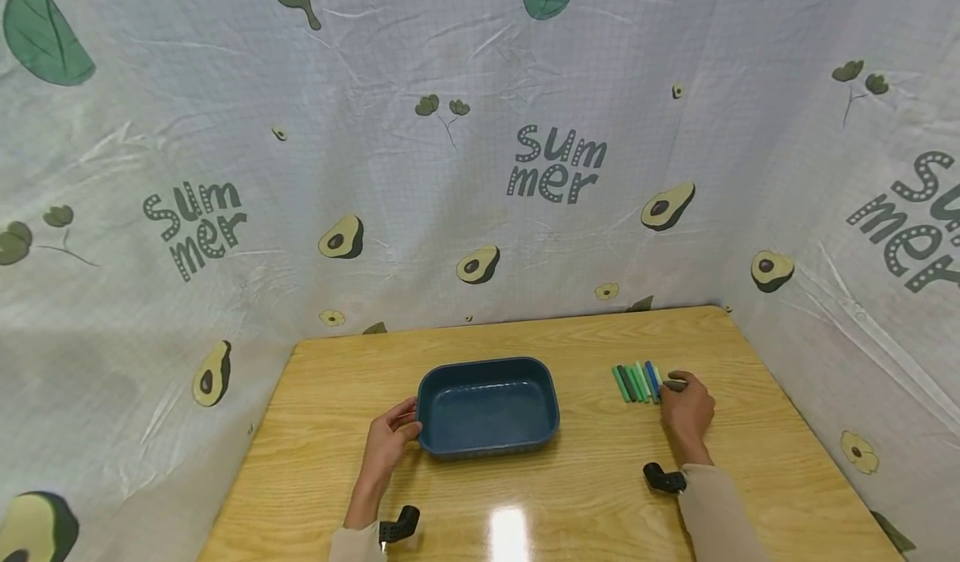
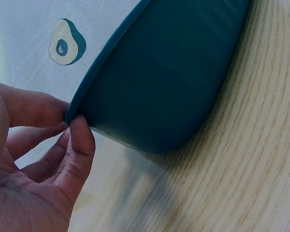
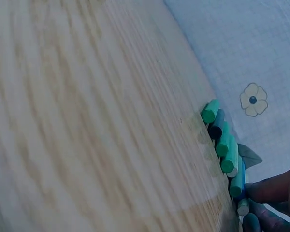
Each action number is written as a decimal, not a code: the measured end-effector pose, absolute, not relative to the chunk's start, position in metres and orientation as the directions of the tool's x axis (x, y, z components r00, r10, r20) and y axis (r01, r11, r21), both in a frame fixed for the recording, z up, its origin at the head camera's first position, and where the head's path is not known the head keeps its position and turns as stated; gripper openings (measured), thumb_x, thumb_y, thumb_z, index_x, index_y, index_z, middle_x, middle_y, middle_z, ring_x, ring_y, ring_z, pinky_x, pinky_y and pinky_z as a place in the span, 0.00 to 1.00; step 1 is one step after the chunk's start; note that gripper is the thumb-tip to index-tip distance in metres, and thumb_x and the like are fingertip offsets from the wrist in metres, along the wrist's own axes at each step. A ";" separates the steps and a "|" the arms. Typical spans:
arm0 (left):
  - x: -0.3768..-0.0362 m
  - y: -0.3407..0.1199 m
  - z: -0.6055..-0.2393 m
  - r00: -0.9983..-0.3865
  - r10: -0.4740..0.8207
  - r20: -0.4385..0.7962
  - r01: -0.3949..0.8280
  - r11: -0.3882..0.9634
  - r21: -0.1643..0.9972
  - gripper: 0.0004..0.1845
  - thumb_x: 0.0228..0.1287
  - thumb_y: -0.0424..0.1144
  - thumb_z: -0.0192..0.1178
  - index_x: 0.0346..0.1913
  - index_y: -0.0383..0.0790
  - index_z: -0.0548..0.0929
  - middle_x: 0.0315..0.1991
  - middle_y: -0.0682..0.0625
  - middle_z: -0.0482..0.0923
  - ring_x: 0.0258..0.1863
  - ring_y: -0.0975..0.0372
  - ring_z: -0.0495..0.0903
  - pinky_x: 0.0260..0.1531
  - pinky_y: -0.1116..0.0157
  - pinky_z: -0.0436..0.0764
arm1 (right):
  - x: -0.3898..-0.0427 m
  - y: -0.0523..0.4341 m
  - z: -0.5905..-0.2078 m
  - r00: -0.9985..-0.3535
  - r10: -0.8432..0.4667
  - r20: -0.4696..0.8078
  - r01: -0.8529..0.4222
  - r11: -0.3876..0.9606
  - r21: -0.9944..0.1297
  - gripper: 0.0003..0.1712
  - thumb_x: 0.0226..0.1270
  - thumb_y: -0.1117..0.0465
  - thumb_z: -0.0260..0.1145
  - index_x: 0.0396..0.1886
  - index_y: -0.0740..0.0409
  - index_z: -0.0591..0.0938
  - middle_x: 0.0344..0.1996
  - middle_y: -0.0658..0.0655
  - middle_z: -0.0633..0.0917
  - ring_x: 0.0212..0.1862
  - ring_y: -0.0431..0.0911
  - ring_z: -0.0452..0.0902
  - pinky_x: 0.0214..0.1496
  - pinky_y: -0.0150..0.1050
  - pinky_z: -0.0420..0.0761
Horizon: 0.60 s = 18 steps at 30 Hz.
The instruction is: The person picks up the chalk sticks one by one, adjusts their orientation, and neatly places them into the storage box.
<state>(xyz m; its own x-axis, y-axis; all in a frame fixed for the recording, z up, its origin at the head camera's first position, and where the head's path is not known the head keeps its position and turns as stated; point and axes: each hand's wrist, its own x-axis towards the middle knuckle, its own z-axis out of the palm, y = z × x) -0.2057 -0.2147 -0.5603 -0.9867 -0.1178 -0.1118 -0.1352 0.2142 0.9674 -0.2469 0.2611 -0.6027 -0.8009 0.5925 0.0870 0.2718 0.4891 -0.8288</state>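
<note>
A dark blue rectangular box (image 1: 487, 452) with rounded corners and an open top sits on the table. My left hand (image 1: 387, 444) is at its left end; in the left wrist view the thumb and fingers of the left hand (image 2: 38, 159) pinch its rim. To the right lies a row of short coloured chalk sticks (image 1: 632, 383), green, dark, pale and blue, side by side. At the row's right end, my right hand (image 1: 687, 408) has its fingers curled. The right wrist view shows its fingertips pinching a pale chalk stick (image 3: 243, 208) beside a blue one, partly hidden by the fingers.
The light wooden table (image 1: 600, 495) ends at a hanging white cloth (image 1: 405, 187) printed with avocados, which stands behind it and along both sides. A strip of table lies between the box and the chalk row. Light glares off the front of the tabletop.
</note>
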 end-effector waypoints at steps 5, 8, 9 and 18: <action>-0.206 -0.216 -0.563 -0.987 -0.118 -0.106 -0.128 0.205 0.970 0.26 0.62 0.25 0.58 0.65 0.33 0.75 0.58 0.35 0.77 0.55 0.49 0.77 0.36 0.73 0.80 | -0.247 0.259 -0.602 -0.785 0.613 0.083 0.290 0.484 -0.826 0.18 0.64 0.64 0.64 0.54 0.63 0.81 0.44 0.70 0.86 0.46 0.67 0.80 0.47 0.61 0.75; -0.206 -0.216 -0.563 -0.987 -0.117 -0.106 -0.128 0.202 0.971 0.26 0.63 0.26 0.58 0.65 0.34 0.75 0.59 0.35 0.77 0.56 0.50 0.77 0.37 0.72 0.81 | -0.247 0.258 -0.603 -0.781 0.618 0.089 0.294 0.489 -0.821 0.18 0.65 0.64 0.62 0.54 0.63 0.81 0.43 0.70 0.86 0.44 0.67 0.81 0.44 0.62 0.76; -0.206 -0.216 -0.564 -0.987 -0.118 -0.106 -0.129 0.201 0.971 0.26 0.63 0.26 0.58 0.65 0.34 0.75 0.58 0.35 0.77 0.56 0.49 0.77 0.37 0.72 0.81 | -0.247 0.258 -0.603 -0.779 0.620 0.091 0.295 0.491 -0.819 0.18 0.66 0.63 0.62 0.55 0.63 0.80 0.43 0.70 0.86 0.43 0.66 0.81 0.43 0.61 0.76; -0.204 -0.216 -0.561 -0.990 -0.096 -0.107 -0.125 0.196 0.973 0.26 0.64 0.26 0.58 0.67 0.32 0.73 0.61 0.33 0.74 0.59 0.46 0.75 0.37 0.72 0.81 | -0.248 0.256 -0.607 -0.778 0.612 0.144 0.273 0.536 -0.799 0.18 0.66 0.63 0.59 0.54 0.64 0.80 0.42 0.69 0.87 0.39 0.65 0.82 0.38 0.59 0.77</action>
